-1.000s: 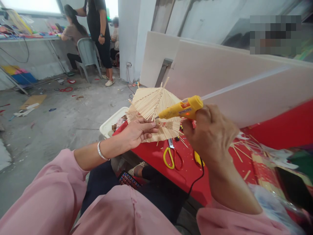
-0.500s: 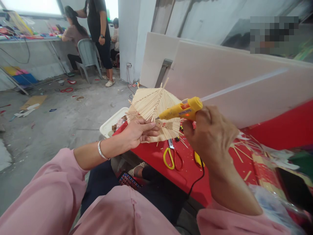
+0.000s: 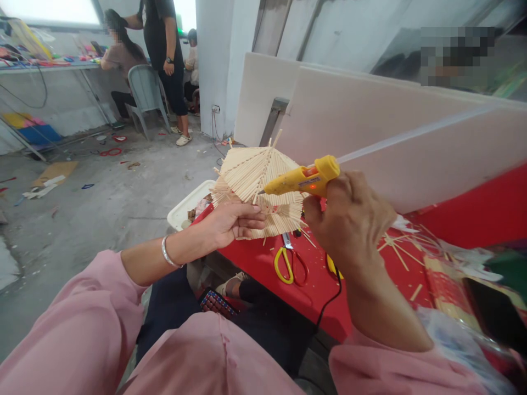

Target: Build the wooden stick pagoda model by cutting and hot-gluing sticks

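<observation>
My left hand point(image 3: 230, 222) holds up a fan-shaped panel of thin wooden sticks point(image 3: 251, 175) by its lower edge, above the corner of a red table point(image 3: 325, 291). In my right hand point(image 3: 349, 219) is a yellow hot glue gun point(image 3: 304, 180) with a long clear glue stick point(image 3: 411, 134) poking out behind. Its nozzle points left and touches the stick panel near the middle. A black cord hangs from the gun below my right wrist.
Yellow-handled scissors point(image 3: 290, 263) and loose sticks point(image 3: 397, 249) lie on the red table. A white tray point(image 3: 185, 208) sits on the floor beside it. White boards point(image 3: 370, 120) lean behind. Three people and a grey chair point(image 3: 146, 90) are at a far workbench.
The glue gun and both hands have shifted slightly up and left against the stick panel; otherwise nothing has moved.
</observation>
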Tool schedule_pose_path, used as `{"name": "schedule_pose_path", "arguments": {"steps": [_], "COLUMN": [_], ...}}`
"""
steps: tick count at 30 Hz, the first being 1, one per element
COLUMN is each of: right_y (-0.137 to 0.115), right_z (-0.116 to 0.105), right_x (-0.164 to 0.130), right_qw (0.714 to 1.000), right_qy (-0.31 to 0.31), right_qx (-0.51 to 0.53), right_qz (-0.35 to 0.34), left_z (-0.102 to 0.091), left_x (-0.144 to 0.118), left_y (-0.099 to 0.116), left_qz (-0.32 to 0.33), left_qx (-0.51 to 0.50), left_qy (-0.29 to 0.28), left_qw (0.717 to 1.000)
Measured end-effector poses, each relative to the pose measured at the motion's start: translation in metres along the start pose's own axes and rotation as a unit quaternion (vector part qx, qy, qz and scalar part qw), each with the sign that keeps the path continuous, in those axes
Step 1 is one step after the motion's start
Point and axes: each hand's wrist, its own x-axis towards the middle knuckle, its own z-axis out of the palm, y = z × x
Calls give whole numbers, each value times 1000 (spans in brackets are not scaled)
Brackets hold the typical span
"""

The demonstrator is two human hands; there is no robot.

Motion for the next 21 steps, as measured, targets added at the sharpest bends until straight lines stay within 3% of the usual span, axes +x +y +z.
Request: {"name": "schedule_pose_path", "arguments": {"steps": [8,16,21], "right_y": [2,1,0], "right_z": [7,11,5], "right_x": [-2,1,1], "right_qw": [1000,1000,1000], "right_qy": [2,13,-16], "right_qx": [11,12,20], "right_qz": [5,-12,6], "left_z": [-5,-6,-6], "left_x": [2,3,3], "left_y": [-2,-2,-1], "left_qz": [13,6,8], "left_qx": [-7,-3,-3], "left_qy": [-41,-38,-40], "left_qw": [999,999,999]}}
